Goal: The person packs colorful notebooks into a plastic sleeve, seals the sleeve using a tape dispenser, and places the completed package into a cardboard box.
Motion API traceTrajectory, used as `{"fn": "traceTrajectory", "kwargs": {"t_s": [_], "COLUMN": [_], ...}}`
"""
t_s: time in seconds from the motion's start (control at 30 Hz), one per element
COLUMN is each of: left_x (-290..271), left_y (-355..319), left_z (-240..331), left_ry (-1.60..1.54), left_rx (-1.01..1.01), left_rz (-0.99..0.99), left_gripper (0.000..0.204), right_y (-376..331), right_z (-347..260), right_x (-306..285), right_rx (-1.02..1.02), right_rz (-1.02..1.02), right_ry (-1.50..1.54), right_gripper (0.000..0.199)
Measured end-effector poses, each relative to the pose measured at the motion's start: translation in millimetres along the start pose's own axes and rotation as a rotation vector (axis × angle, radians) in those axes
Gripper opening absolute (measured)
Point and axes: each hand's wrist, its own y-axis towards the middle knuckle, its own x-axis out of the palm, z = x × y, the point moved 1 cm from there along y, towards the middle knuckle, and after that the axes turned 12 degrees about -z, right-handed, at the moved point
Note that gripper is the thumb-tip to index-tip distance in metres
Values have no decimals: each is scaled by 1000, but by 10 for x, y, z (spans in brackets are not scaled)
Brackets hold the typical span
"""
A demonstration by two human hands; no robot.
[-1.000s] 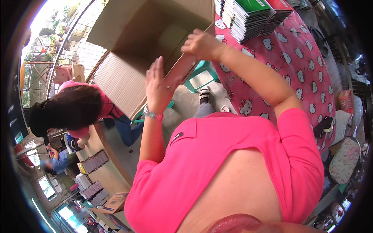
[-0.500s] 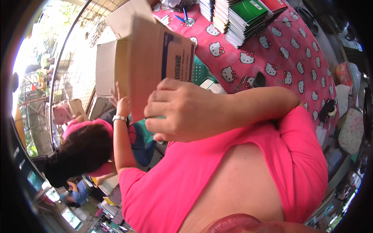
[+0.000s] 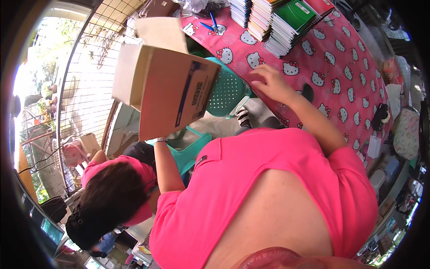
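A brown cardboard box (image 3: 172,94) with its top flaps spread hangs in the air left of the middle. Printing and a dark blue stripe mark its near side. My left hand (image 3: 155,141) holds it from underneath; the fingers are hidden behind the box, and only the wrist with a metal watch shows. My right hand (image 3: 272,83) is off the box, over the edge of the pink tablecloth (image 3: 309,67), with its fingers loosely apart and nothing in them.
Stacks of notebooks (image 3: 291,18) and blue-handled pliers (image 3: 212,23) lie on the table. Below the box are a teal stool (image 3: 224,96) and a green plastic seat (image 3: 190,145). Another person in pink (image 3: 118,186) bends down close at my left, near a wire-mesh wall (image 3: 89,85).
My right hand has let go of the box and moved right toward the table. The box has tilted and dropped slightly, and my left hand has shifted beneath it.
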Motion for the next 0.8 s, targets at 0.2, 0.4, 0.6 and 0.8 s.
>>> {"fn": "traceTrajectory", "kwargs": {"t_s": [0.2,0.4,0.6,0.8], "left_x": [76,300,194,46], "left_y": [-32,-208,-206,-72], "left_z": [18,688,686,551], "left_ry": [-513,-677,-473,-487], "left_rx": [-68,-46,-103,-148], "left_rz": [-18,86,112,60], "left_gripper": [32,37,37,36], "right_y": [-199,305,1473,3140], "right_z": [369,464,112,816], "right_x": [81,133,-638,-259], "right_rx": [181,224,-65,292], "right_rz": [33,409,415,-45], "right_ry": [-12,142,289,711], "right_gripper": [30,15,18,25]}}
